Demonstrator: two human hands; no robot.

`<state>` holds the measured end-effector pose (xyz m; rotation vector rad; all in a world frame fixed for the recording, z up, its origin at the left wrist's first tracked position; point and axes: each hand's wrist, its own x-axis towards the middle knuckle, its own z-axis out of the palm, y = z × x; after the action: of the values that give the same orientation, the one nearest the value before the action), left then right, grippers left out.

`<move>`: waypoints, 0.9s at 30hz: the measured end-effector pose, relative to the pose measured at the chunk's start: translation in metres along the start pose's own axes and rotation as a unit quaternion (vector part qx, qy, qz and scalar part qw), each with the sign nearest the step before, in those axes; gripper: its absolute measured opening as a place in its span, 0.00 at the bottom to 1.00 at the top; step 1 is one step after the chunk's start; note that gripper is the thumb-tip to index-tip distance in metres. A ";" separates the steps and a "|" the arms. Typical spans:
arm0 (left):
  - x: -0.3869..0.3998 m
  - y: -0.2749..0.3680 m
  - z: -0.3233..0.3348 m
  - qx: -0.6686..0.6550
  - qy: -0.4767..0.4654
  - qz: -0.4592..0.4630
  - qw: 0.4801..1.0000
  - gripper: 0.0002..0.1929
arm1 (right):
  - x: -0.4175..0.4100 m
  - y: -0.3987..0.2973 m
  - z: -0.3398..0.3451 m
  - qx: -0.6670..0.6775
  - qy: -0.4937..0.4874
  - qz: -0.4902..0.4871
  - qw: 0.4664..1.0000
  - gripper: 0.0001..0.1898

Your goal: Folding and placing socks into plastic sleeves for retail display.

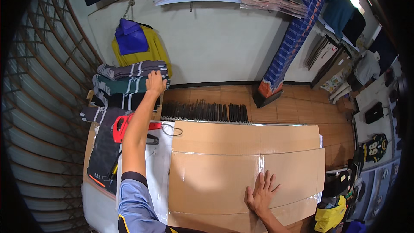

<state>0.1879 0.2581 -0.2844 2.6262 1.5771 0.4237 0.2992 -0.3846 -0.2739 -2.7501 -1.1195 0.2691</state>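
My left hand (156, 82) reaches to the far left, its fingers bent at the right end of stacked striped socks. It lies over the edge of the dark green pile (124, 84), beside the grey pile (136, 70). Whether the fingers grip any sock is hard to tell. Below them is a black pile (139, 101), partly covered by my forearm. My right hand (262, 194) rests on a flattened cardboard box (213, 181), fingers spread and nothing in them. A red-handled tool (119, 129) lies under my left forearm, partly hidden.
A black bag (105, 155) and a grey sock (93, 115) lie left of the white tabletop (158, 158). A folding metal gate (48, 103) borders the left side. Dark hangers (207, 111) line the table's far edge. A blue wrapped column (288, 48) stands beyond.
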 end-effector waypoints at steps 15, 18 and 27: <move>0.064 -0.019 0.032 0.103 -0.166 0.014 0.981 0.34 | -0.005 0.004 0.006 -0.016 -0.003 0.003 1.000 0.44; 0.070 -0.019 0.031 0.143 -0.196 0.036 0.969 0.36 | -0.005 0.005 0.007 -0.016 -0.007 0.002 1.000 0.44; 0.077 -0.015 0.034 0.056 -0.223 -0.029 0.973 0.42 | -0.006 0.008 0.010 -0.016 0.001 0.004 1.000 0.45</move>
<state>0.2173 0.3356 -0.3037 2.5024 1.5504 -0.2529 0.2987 -0.3937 -0.2847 -2.7821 -1.1227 0.2527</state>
